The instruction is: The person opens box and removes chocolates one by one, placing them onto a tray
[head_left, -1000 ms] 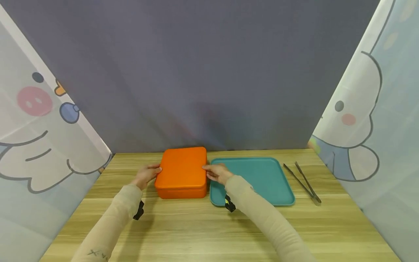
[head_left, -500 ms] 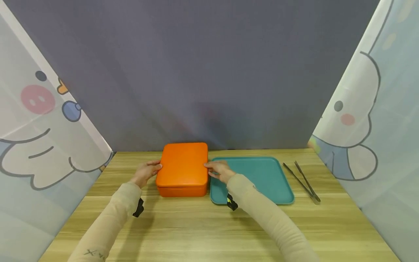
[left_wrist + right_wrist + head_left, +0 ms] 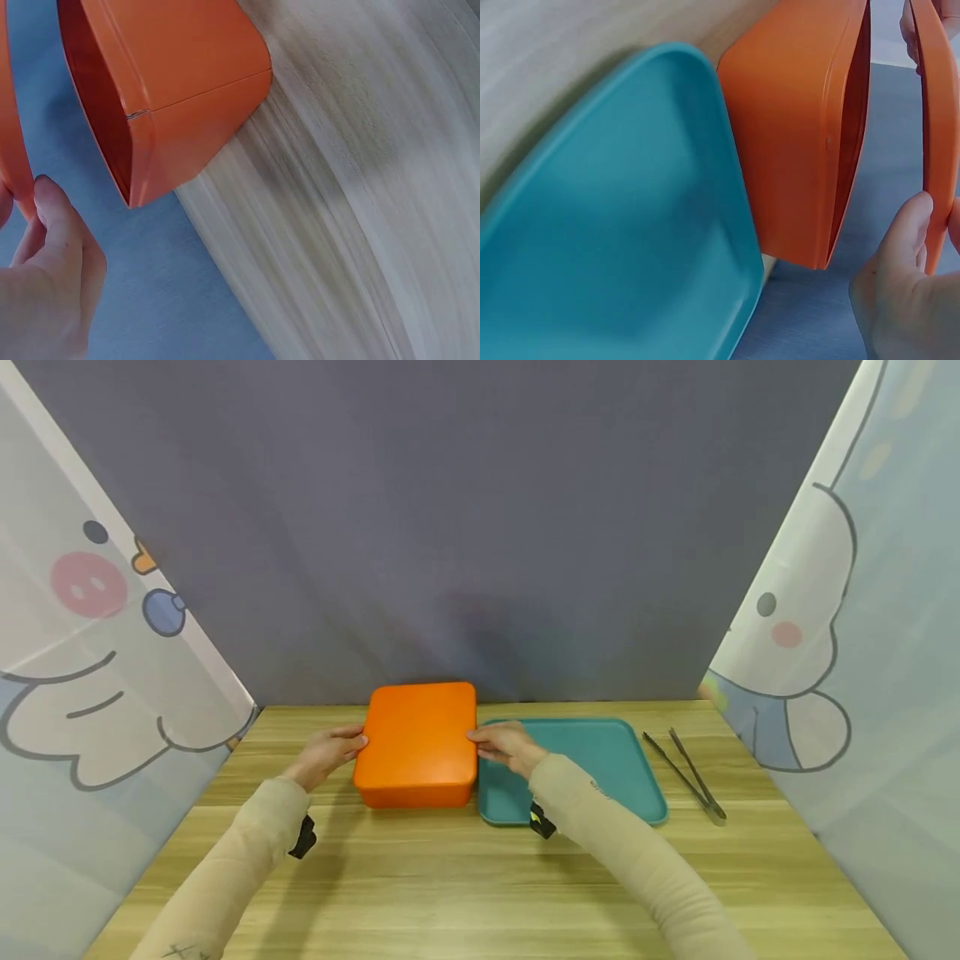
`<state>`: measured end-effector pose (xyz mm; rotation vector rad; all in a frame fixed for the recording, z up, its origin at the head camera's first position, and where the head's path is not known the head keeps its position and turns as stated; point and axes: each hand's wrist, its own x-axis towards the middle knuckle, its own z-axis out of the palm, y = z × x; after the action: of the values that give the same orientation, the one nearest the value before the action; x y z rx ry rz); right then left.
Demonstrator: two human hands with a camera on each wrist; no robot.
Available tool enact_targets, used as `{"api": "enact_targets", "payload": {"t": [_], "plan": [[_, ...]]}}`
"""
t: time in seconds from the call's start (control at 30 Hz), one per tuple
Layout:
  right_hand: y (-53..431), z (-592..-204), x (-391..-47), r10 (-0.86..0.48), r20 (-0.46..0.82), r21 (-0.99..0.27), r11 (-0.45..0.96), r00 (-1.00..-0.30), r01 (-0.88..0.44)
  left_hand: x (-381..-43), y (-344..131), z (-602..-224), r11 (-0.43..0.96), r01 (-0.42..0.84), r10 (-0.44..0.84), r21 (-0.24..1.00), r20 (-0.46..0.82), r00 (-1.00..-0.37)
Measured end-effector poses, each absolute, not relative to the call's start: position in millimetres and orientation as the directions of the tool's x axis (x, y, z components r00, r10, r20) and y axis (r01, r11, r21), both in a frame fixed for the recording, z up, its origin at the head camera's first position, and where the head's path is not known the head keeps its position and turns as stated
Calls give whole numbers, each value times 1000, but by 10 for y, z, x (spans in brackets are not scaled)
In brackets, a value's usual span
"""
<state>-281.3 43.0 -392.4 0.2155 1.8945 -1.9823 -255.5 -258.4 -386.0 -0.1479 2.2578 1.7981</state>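
Observation:
Both hands hold an orange lid (image 3: 417,735), which is raised off a matching orange box (image 3: 417,797). My left hand (image 3: 324,753) pinches the lid's left edge between thumb and fingers. At the opposite edge, my right hand (image 3: 510,747) pinches it the same way. The right wrist view shows a gap between the lid (image 3: 940,112) and the box's (image 3: 784,112) open rim. From the left wrist, the box (image 3: 196,52) shows a dark slice of its inside; its contents are hidden.
A teal tray (image 3: 600,768) lies right beside the box, partly under my right hand and forearm. Metal tongs (image 3: 708,806) rest spread on the wooden table (image 3: 420,885) to its right. A grey curtain (image 3: 480,527) hangs behind the table, with printed cloths at both sides.
The lid has come up off the box, held by both hands at its sides, and its far edge stands higher in the head view. The box stays on the table.

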Motion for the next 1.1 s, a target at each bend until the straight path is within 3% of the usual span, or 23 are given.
{"api": "enact_targets", "payload": {"t": [0.27,0.5,1.1], "plan": [[474,-3865,-2676,-197,-375,-924,0,-906,382,-2445,-2647,-3819,196,-215,143,957,-244,-959],[524,-3854,-2495,-239,-371,-924,-5,-897,384,-2309,-2690,-3824,263,-195,180,945,-247,-952],[577,-4007,-2003,-342,-359,-930,48,-869,365,-1752,-2677,-3896,269,-226,121,936,-265,-957]]}}
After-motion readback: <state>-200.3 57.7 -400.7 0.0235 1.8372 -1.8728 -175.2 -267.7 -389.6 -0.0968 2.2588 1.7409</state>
